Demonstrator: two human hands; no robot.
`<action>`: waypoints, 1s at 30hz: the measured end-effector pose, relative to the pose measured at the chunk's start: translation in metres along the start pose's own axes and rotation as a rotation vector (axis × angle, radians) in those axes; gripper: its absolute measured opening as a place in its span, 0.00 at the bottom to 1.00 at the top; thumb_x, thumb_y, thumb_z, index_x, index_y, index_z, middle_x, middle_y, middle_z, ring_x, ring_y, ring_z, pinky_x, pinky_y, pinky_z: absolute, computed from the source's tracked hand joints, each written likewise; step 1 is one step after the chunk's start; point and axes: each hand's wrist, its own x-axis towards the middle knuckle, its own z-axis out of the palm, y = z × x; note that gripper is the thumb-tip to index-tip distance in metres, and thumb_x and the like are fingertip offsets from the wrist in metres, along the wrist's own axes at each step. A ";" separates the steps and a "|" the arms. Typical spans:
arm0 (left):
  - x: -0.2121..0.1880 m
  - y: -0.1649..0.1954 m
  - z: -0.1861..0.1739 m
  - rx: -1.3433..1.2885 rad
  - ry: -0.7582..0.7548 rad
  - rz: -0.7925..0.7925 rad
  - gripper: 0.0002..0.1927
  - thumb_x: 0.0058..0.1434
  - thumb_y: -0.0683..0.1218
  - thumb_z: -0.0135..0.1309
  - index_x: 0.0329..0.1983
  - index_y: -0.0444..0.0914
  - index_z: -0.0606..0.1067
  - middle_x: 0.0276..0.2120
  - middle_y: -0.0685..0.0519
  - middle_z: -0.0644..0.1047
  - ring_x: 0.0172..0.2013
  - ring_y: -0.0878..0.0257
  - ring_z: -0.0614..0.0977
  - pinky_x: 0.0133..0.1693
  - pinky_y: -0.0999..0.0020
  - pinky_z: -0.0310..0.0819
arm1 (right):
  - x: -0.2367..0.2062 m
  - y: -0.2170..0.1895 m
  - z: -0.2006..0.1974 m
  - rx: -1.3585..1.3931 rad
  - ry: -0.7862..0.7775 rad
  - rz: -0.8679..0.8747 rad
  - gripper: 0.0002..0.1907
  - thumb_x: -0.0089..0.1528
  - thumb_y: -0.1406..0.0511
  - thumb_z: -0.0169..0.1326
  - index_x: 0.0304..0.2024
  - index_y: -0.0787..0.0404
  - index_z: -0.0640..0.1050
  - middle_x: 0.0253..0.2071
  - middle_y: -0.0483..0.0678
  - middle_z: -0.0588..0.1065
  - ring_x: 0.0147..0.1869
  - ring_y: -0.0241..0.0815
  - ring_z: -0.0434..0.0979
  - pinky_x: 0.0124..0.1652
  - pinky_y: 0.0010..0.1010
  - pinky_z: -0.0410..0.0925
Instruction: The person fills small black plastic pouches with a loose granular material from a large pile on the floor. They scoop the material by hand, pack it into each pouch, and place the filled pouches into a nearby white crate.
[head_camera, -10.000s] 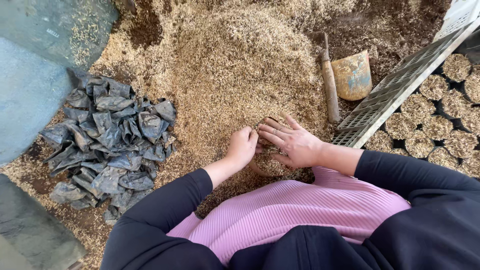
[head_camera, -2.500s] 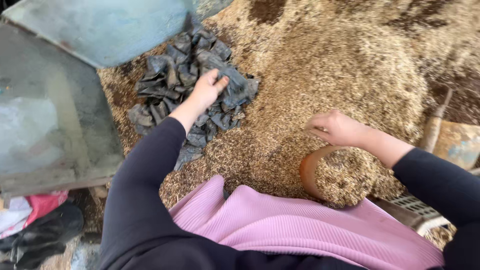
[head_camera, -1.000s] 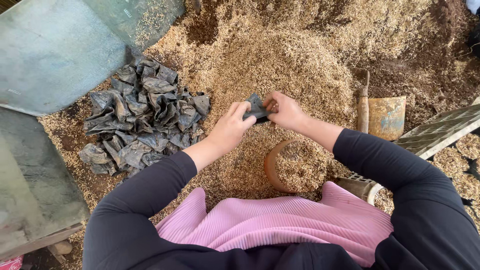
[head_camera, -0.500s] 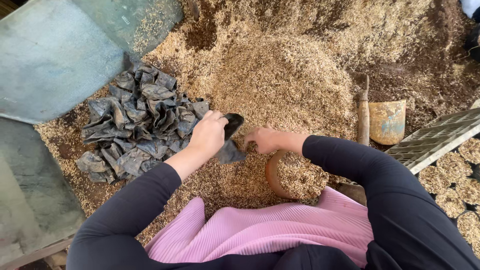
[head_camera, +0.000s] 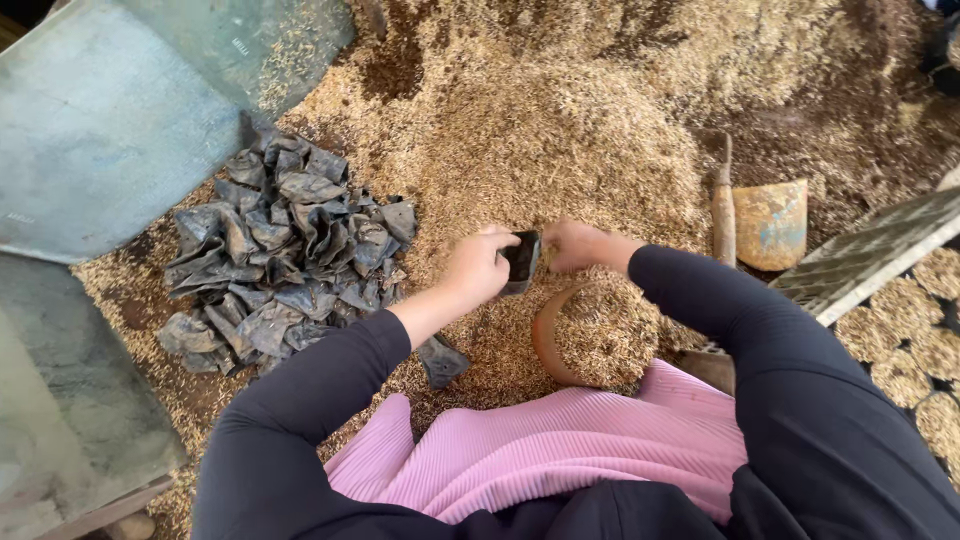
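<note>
My left hand (head_camera: 478, 268) and right hand (head_camera: 572, 244) pinch open a small black plastic nursery bag (head_camera: 521, 262) above the husk-filled round brown bowl (head_camera: 590, 335); light, limp, probably best gripped at its rim.

Even, bright daylight, soft short shadows, no glare, sharp centre, slight wide-angle stretch at edges.

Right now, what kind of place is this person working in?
Probably a plant nursery potting spot. There is a big heap of husks, a pile of small black bags, filled bags in a tray, and both hands hold one black bag.
</note>
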 end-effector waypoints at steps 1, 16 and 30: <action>0.000 0.002 0.007 -0.033 -0.026 -0.007 0.18 0.57 0.33 0.49 0.49 0.34 0.81 0.54 0.48 0.79 0.41 0.52 0.84 0.47 0.61 0.78 | -0.006 0.005 -0.009 0.224 -0.045 0.021 0.31 0.57 0.53 0.57 0.63 0.53 0.76 0.64 0.55 0.75 0.68 0.57 0.75 0.62 0.42 0.75; -0.002 0.068 0.087 -0.363 -0.333 -0.500 0.27 0.57 0.33 0.53 0.61 0.30 0.64 0.44 0.39 0.79 0.31 0.59 0.86 0.32 0.70 0.81 | -0.120 -0.027 0.002 1.312 0.427 0.059 0.30 0.63 0.67 0.54 0.64 0.61 0.57 0.64 0.64 0.61 0.62 0.56 0.70 0.52 0.45 0.78; -0.026 0.048 0.103 -0.026 -0.248 -0.141 0.17 0.57 0.37 0.57 0.50 0.29 0.74 0.63 0.35 0.64 0.58 0.44 0.72 0.61 0.55 0.67 | -0.134 -0.009 0.051 -0.461 0.376 -0.472 0.12 0.54 0.69 0.55 0.40 0.63 0.81 0.45 0.55 0.77 0.48 0.53 0.80 0.46 0.41 0.75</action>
